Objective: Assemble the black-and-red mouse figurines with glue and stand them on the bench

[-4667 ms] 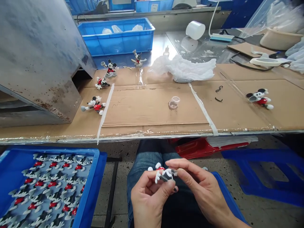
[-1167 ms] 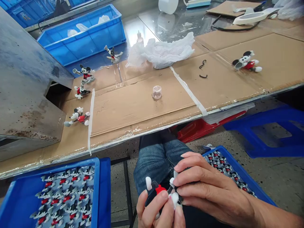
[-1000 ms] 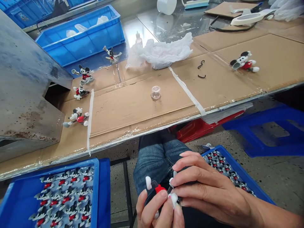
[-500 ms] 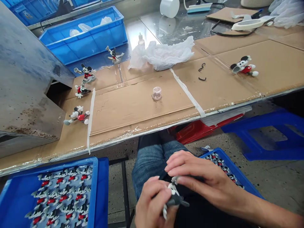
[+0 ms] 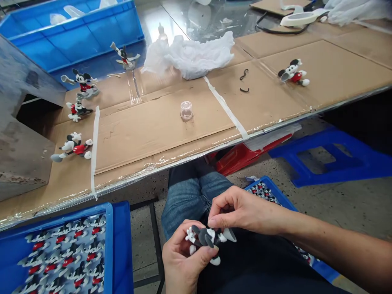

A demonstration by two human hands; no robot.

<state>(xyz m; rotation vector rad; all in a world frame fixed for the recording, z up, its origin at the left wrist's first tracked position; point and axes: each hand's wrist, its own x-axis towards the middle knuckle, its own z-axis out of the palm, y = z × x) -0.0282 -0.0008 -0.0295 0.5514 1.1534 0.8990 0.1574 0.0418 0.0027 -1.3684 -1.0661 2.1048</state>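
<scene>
A Mickey Mouse figurine in black, white and red plastic lies across my left hand, which grips it from below with the thumb over its body. My right hand comes in from the right, its fingertips pinching the figurine's upper side. Several similar figurines stand or lie on the cardboard-covered table, well beyond my hands. Among them are one at the far right and one at the left. A small clear plastic cup stands mid-table.
A blue tray of packed figurines sits at lower left, and another blue tray lies under my right forearm. My jeans-clad knees lie under the table edge. Crumpled white plastic, a blue crate and a blue stool surround the area.
The figurine has turned in my hands and now shows its ears and a white glove. My right hand has shifted up and right, and the head view has tilted, moving the table up-left.
</scene>
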